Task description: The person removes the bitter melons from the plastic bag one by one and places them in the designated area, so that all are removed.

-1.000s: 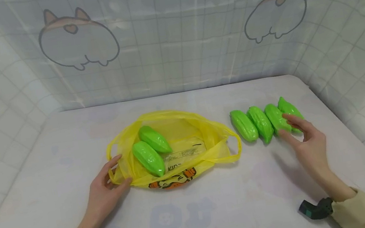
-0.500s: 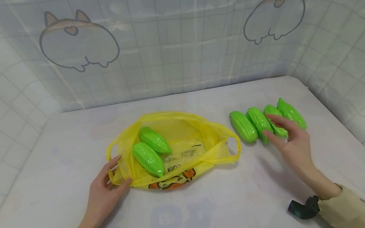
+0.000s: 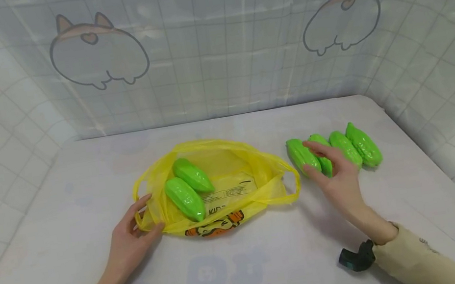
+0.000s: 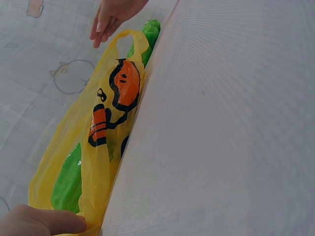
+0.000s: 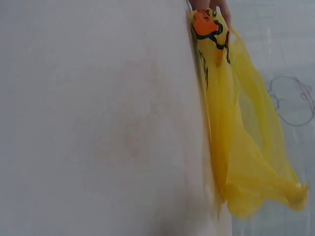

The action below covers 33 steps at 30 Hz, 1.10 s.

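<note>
A yellow plastic bag (image 3: 271,193) lies with its mouth wide, and two glossy green, ridged, cucumber-shaped toy vegetables (image 3: 185,200) rest inside on its left. My left hand (image 3: 129,239) holds the bag's left end by the handle, thumb on the front edge; the left wrist view shows that thumb (image 4: 61,221) against the yellow film. My right hand (image 3: 340,178) hovers over a row of several similar green vegetables (image 3: 364,145) right of the bag, with thumb and fingers apart and nothing between them. It partly hides the two leftmost ones.
The white table (image 3: 240,279) runs back to a grid-patterned curtain (image 3: 218,54) with cartoon animal drawings. More of this sheeting rises on both sides. The bag's right handle (image 3: 294,183) lies close to the leftmost vegetable of the row (image 3: 298,153).
My right hand has moved left along the row, from the right-hand vegetables to the leftmost ones. My left hand and the bag have stayed put.
</note>
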{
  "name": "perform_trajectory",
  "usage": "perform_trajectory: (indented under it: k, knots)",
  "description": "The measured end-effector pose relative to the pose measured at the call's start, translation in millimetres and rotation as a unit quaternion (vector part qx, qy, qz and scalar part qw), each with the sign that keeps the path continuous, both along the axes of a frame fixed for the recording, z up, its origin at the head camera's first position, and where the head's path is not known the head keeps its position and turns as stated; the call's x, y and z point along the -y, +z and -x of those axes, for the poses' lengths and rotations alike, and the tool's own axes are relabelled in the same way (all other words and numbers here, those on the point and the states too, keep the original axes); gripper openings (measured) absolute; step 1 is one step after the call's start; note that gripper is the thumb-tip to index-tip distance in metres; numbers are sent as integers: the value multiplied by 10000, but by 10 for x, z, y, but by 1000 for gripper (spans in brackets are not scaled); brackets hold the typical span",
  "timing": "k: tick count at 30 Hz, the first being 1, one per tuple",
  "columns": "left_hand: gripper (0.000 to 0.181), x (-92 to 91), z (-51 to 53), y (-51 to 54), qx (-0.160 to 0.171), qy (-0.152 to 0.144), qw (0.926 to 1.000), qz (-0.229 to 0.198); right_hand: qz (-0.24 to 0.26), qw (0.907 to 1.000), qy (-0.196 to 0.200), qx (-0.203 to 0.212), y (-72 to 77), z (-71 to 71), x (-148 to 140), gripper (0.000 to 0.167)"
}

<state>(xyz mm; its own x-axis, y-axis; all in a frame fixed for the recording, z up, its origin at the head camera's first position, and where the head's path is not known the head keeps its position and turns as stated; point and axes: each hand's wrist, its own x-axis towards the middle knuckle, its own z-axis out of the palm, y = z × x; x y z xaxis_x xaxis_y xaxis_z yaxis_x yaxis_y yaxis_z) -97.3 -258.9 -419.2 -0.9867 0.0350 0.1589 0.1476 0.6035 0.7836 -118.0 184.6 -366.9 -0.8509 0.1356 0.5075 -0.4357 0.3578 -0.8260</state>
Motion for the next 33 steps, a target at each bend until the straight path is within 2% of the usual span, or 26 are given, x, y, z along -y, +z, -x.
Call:
perform_trajectory:
  k: [7,22,28,33]
  knots:
    - [69,4,0,-7,-64,2,10000,28,-82,9992,375,-53,18,14,201,49]
    - [70,-8,-10,45,25,-17,10000,-27,-658,9939,829,-311,-27,16,603,50]
    - [70,1,7,-1,-27,-22,10000,30,-795,9919,988,-27,-21,27,769,51]
    - [69,-2,5,3,-49,-21,10000,22,-899,9896,1114,144,-35,62,918,49]
